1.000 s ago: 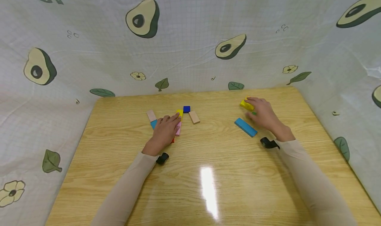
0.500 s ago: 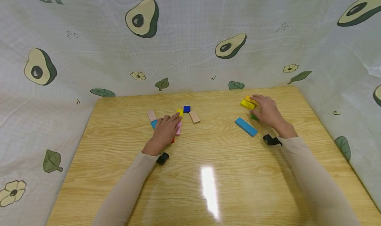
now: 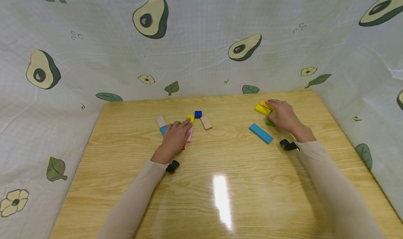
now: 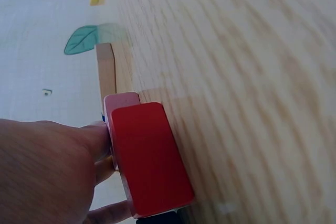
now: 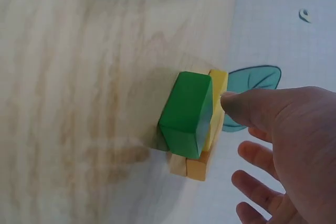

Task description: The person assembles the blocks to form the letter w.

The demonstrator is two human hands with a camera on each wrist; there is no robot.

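My left hand point(image 3: 175, 137) lies with fingers extended over a group of wooden blocks. Under and around it show a yellow block point(image 3: 191, 117), a pink block point(image 3: 189, 136), a blue block point(image 3: 163, 130) and a red block point(image 4: 152, 156); the hand partly hides them. In the left wrist view the thumb is right at the pink block's side. My right hand point(image 3: 283, 116) hovers with loosely bent fingers at a yellow block point(image 3: 262, 109), an orange block point(image 3: 266, 103) and a green block point(image 5: 186, 108). The right wrist view shows its thumb beside the yellow block, fingers spread.
Another blue block point(image 3: 261, 133) lies in front of the right-hand group. Near the left group are a dark blue block point(image 3: 198, 114) and two pale wooden blocks, one right point(image 3: 206, 123) and one left point(image 3: 161, 121). A patterned curtain point(image 3: 201, 50) surrounds the wooden table point(image 3: 239, 183).
My right hand has drawn back slightly to the right from the yellow block, uncovering the orange block and more of the green one. The left hand has stayed in place.
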